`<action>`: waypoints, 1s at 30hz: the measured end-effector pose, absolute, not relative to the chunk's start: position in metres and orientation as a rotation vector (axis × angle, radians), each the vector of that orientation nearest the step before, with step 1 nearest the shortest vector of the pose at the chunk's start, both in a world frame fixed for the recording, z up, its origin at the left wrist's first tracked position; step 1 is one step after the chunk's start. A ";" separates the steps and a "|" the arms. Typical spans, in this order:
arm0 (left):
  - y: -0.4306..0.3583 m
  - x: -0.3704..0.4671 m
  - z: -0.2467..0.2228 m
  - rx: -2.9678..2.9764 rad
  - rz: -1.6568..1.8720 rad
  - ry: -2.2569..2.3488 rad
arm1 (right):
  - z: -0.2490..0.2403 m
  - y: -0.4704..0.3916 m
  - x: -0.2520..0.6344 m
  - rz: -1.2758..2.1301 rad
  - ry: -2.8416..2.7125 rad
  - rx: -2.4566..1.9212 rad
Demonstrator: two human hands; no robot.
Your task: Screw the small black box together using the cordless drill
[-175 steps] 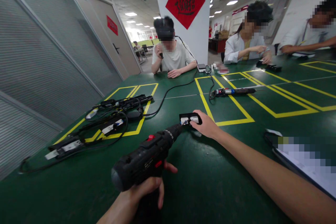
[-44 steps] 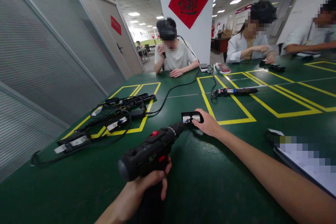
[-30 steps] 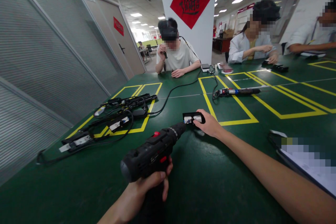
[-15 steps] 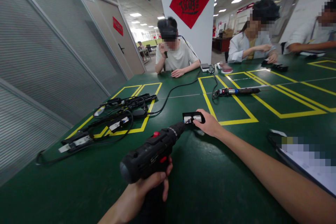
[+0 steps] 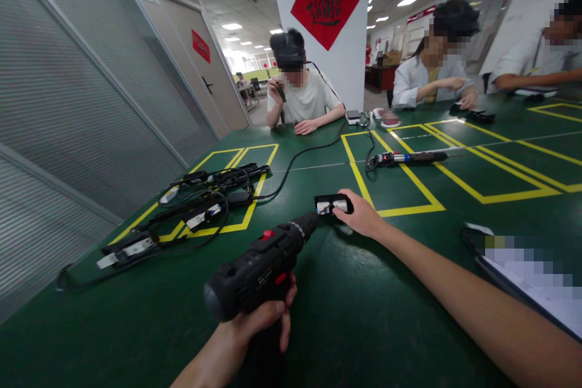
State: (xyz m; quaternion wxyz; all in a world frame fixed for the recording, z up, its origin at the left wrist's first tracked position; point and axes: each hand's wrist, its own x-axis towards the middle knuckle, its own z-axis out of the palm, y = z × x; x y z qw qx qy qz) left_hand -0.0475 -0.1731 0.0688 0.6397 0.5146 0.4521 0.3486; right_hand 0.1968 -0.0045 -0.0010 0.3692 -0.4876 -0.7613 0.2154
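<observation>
My left grip (image 5: 261, 318) is wrapped around the handle of a matte-black, pistol-shaped power drill (image 5: 257, 273); the thumb lies along the near side and the fingers curl round. My right grip (image 5: 361, 215) pinches the right end of a small, black, oblong case (image 5: 324, 199), thumb over its near face.

Position: the case lies forward and to the right of my left grip, directly off the drill's front end. The drill's long axis runs obliquely forward and right towards the case's left end; the case's long axis runs roughly crosswise. My right grip is the nearer one, in contact with the case. Whether the drill's tip touches the case, I cannot tell. Nor can I tell whether the case rests on the bench.

Materials: the drill shows a rounded rear, red accents and a ribbed collar (image 5: 297, 232) with pale markings. The case holds smooth white inserts (image 5: 339, 206) with a dark part between them. The bench (image 5: 364, 303) is glossy green, marked with yellow tape (image 5: 409, 212). Well apart, to the left, lie black elongated assemblies (image 5: 236, 176) tangled with cable; beyond the case, to the right, lies a slim black-and-silver tool (image 5: 413, 158).
</observation>
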 end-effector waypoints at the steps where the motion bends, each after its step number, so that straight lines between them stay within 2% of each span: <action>1: -0.173 -0.047 0.069 1.179 0.794 1.030 | -0.002 -0.004 0.197 0.546 -1.953 -1.249; 30: -0.174 -0.046 0.069 1.166 0.771 1.055 | -0.002 -0.004 0.197 0.555 -1.951 -1.264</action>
